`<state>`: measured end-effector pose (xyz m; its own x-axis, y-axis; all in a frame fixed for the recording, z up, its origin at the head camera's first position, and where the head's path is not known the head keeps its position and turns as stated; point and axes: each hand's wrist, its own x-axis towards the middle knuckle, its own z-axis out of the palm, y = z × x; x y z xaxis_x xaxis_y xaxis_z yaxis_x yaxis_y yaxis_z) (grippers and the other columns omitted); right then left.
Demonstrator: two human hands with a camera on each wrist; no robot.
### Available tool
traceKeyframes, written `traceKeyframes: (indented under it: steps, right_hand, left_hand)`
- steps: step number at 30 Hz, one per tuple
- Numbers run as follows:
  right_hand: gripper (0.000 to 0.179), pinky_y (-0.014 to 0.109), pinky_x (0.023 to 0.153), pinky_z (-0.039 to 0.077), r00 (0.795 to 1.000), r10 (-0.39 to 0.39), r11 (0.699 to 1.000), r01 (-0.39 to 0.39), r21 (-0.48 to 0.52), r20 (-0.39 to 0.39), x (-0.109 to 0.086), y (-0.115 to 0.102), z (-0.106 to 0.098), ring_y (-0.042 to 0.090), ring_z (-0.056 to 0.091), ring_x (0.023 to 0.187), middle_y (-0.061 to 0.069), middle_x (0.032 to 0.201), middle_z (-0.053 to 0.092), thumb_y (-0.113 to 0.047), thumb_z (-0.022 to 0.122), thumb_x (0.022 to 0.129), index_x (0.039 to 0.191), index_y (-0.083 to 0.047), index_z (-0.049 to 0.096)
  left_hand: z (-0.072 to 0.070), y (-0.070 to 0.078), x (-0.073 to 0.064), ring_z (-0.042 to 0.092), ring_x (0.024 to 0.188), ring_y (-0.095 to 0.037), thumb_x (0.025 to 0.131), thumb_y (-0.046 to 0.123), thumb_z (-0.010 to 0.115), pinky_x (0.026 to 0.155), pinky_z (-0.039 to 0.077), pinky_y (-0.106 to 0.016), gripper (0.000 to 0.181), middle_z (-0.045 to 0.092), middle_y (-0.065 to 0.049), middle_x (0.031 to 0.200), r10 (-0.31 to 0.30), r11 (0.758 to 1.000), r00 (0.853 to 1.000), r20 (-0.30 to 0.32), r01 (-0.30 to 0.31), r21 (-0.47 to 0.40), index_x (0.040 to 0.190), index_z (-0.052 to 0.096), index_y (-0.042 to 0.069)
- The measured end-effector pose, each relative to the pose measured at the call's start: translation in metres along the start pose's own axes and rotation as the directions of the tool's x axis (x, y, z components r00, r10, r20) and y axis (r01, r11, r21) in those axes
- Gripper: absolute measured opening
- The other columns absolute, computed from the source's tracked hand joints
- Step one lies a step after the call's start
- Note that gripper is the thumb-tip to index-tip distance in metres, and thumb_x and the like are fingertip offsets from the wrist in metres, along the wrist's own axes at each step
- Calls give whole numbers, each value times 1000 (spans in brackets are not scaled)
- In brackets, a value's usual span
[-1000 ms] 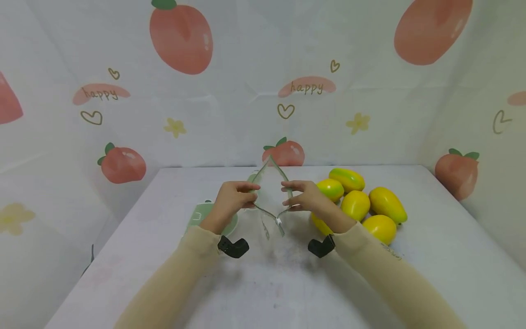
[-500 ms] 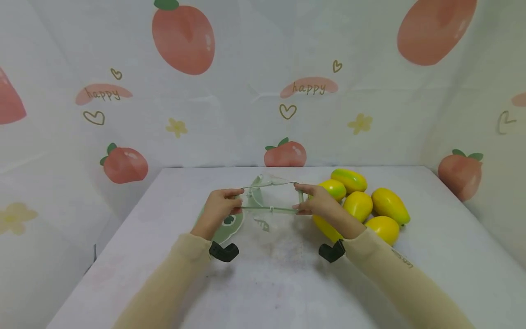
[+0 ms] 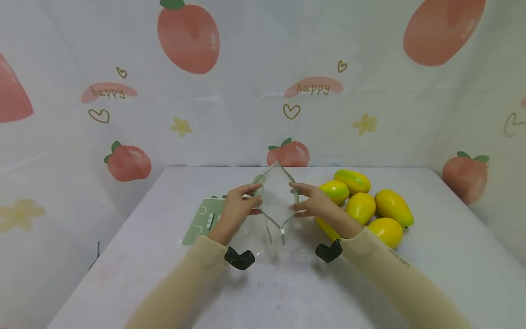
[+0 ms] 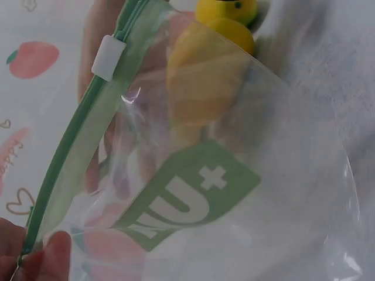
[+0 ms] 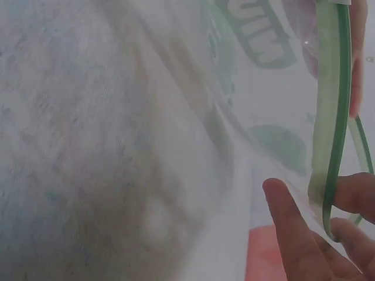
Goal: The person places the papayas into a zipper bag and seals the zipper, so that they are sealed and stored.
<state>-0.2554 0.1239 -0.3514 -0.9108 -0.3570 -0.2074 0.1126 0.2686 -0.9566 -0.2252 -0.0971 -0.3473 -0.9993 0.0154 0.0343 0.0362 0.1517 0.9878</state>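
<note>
Left hand (image 3: 238,205) and right hand (image 3: 314,201) pinched bag (image 4: 217,167) by opposite sides, apparently so it gaped; mangoes (image 3: 360,208) lay on desk (image 3: 275,292) near right hand.

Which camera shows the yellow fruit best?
The head view: all the yellow fruit we can see is there, grouped on the table, though the right arm hides some. The left wrist view shows only part of the group, partly through the bag. In the right wrist view, I can't make out any.
</note>
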Motion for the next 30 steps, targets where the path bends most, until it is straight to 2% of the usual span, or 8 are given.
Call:
traceKeyframes:
  steps: [8,12,17,21,23,27,30]
  right_hand:
    - [73,38,87,57,999,-29,1000,30,-5,39,3,-6,8,35,60,112,19,153,34,-2,65,90,153,-14,30]
    - [75,38,88,57,997,-39,998,35,47,71,3,-7,11,38,60,115,17,154,33,1,64,90,154,-15,27]
    - [76,35,86,58,996,-37,997,31,66,86,1,-5,7,33,62,114,18,155,31,5,60,91,155,-14,23]
    - [76,32,85,58,999,6,999,-7,39,48,-2,-3,-1,25,66,108,20,155,30,9,57,91,155,-11,20]
    - [75,33,85,58,999,24,999,-25,41,34,-3,-3,-4,22,66,105,21,155,29,10,55,91,155,-9,20]
    - [75,32,84,58,999,37,998,-38,42,24,-2,-5,-5,16,68,99,20,155,29,10,55,91,155,-9,20]
    - [75,32,84,58,999,28,999,-29,42,22,-1,-6,-4,20,69,99,20,155,30,8,57,91,155,-10,21]
  left_hand:
    - [8,7,-2,61,81,-10,87,-1,66,73,61,-33,41,53,-13,111,18,998,999,51,-15,-63,128,62,5]
    - [8,13,-3,62,82,-10,88,0,66,73,61,-33,41,54,-13,110,35,997,998,56,-31,-71,128,62,5]
    - [-5,15,0,61,82,-10,88,-3,62,72,61,-28,41,58,-13,105,56,997,998,12,-55,-54,128,62,3]
    - [-21,14,4,61,84,-12,88,-6,61,71,59,-22,42,59,-12,106,24,998,998,-56,-27,-61,129,61,1]
    - [-28,13,4,62,87,-14,87,-6,60,71,59,-21,43,61,-16,109,6,998,998,-69,-10,-62,130,61,1]
    - [-33,13,3,63,92,-20,87,-6,58,72,59,-21,43,63,-23,116,9,999,998,-55,-11,-49,130,60,0]
    - [-31,14,1,62,94,-21,89,-5,58,74,59,-23,43,59,-22,116,27,999,999,-20,-28,-26,132,59,0]
